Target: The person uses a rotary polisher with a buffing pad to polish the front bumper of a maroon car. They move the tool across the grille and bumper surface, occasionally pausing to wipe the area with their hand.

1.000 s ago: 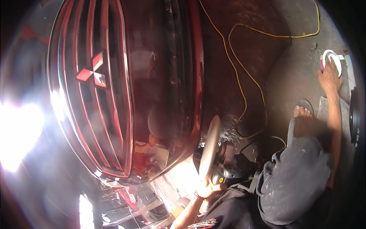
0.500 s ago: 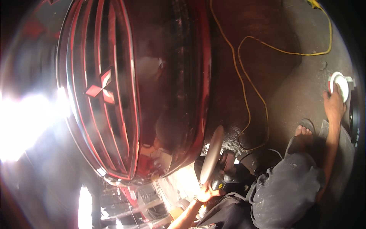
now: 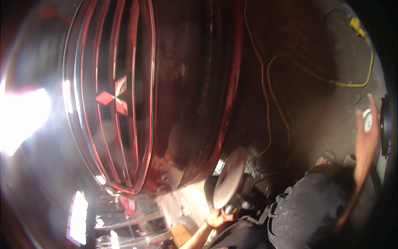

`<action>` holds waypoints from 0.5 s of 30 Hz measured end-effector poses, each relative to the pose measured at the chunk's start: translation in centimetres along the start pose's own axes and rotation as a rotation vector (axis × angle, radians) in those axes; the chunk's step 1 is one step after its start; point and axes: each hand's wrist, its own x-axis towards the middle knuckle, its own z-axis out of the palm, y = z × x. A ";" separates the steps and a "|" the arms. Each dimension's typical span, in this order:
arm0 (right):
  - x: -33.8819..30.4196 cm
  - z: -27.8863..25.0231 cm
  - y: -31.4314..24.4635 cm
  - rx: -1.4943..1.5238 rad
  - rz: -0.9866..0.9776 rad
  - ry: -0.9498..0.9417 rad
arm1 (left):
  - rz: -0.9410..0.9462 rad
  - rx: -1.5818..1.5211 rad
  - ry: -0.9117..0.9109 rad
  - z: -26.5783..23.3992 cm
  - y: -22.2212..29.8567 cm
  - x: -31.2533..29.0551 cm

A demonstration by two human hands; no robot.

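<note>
"Well, what did the left hand [image 3: 220,218] have?"

"It was curled around the near end of a black hand-held power tool [image 3: 247,204] with a broad, pale, round pad [image 3: 229,179]. The tool was low down, just beside a glossy dark-red car front [image 3: 192,91] with a barred black-and-red grille [image 3: 108,68]."

"And the right?"

"The right hand [image 3: 367,138] was stretched far out to the side, thumb and a finger parted around a small, round, white-and-red container [image 3: 367,119]. I couldn't tell whether they gripped it; the hand was blurred."

"Where was that container, then?"

"Over at the far right, well apart from the tool, near the bend of a thin yellow cable [image 3: 350,85]."

"How far along did it look?"

"To my eye, the work on the car was paused. The pad was tilted up on edge, and I saw no clear contact. The paint shone, yet nothing marked a finished patch off from an unfinished one."

"So what was left?"

"How much, I couldn't judge from there."
</note>
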 end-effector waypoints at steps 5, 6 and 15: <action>6.7 6.9 -18.3 1.060 -0.053 -0.588 | -0.092 -0.069 0.085 -0.7 3.0 0.3; 9.0 9.0 -21.3 1.084 -0.050 -0.634 | -0.103 -0.097 0.063 -0.7 3.1 1.0; 21.1 19.3 -39.9 0.898 -0.292 -0.608 | -0.063 -0.221 -0.027 -0.1 3.2 2.4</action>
